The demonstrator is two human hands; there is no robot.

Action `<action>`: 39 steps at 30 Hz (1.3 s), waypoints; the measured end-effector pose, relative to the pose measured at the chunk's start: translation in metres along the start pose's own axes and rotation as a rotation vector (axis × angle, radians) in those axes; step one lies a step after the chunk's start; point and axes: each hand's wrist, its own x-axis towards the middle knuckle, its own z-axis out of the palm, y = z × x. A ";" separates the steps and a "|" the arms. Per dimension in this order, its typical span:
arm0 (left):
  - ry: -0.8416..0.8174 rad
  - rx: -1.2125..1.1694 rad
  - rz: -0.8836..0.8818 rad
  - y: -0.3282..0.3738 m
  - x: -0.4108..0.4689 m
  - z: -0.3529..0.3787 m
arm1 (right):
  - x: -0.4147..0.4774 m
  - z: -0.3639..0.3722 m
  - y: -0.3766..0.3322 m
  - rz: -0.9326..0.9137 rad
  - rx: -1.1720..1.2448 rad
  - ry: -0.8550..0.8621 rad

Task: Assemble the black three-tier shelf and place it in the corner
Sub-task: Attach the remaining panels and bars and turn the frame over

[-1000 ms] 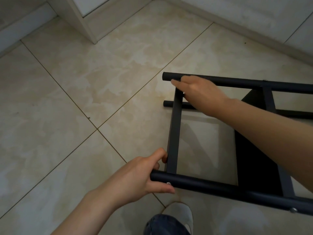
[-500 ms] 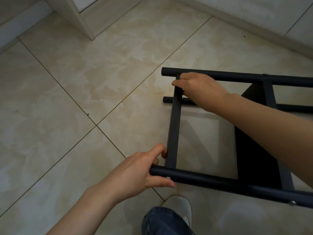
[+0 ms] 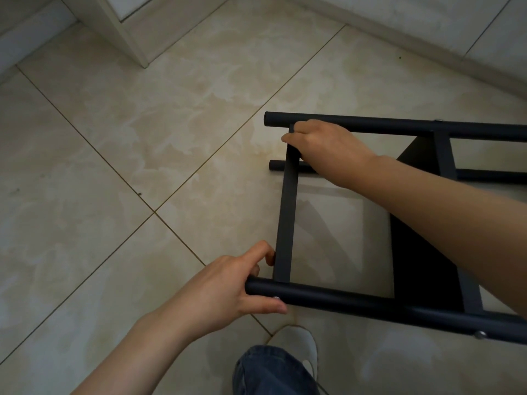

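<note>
Pale marbled floor tiles [image 3: 114, 166] run under the shelf [image 3: 422, 252], with a white skirting board [image 3: 427, 61] along the wall beyond it and a white door post [image 3: 125, 32] far off from its open end. The shelf looks already put together and lies on its side, the rest of it running out of view.

The left hand [image 3: 228, 292] grips the end of the near pole [image 3: 342, 297], with the thumb stretched along it beside a screw [image 3: 276, 297] and the fingers curled over the top. The right hand [image 3: 325, 143] has its fingers wrapped round the crossbar [image 3: 286, 218] just under the far pole [image 3: 399, 127]. A lower pole [image 3: 278, 166] rests against the tiles behind that hand. A shoe [image 3: 302, 343] and a trouser leg [image 3: 271, 372] show just this side of the near pole.

To my eye the building is done and this is the handling step, with both hands taking hold at one end to raise the shelf. The next move would be an even lift that swings the frame upright onto its pole ends, keeping the shoe clear, and then a carry to the corner. I cannot tell which corner is meant.
</note>
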 end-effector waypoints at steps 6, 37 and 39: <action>-0.069 -0.053 -0.041 0.003 0.007 -0.010 | -0.009 0.000 0.018 0.167 0.055 0.070; 0.775 -0.047 -0.189 0.090 0.181 -0.069 | 0.009 0.004 0.037 0.392 -0.055 0.038; 0.772 -0.041 -0.183 0.090 0.180 -0.068 | 0.008 0.005 0.037 0.381 -0.071 0.036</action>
